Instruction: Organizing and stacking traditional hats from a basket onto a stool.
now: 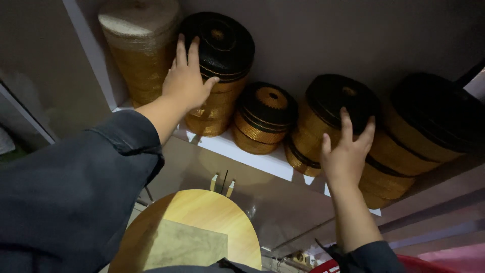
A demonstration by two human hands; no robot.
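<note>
Five lidded woven baskets (pixel 265 119) on shelf (pixel 262 161) | contents hidden | left hand (pixel 186 81), right hand (pixel 346 154) fingers apart

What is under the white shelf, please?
Under the white shelf stands a round wooden table with a greenish sheet on it. The dark sleeve covers the table's left edge.

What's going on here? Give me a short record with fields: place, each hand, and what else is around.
Place: white shelf holding a row of round woven baskets, gold with black lids
Left hand: flat against the tall black-lidded basket, beside a plain gold basket
Right hand: fingers spread on a stack of baskets
Between the hands: small basket
Below: round wooden tabletop
</note>
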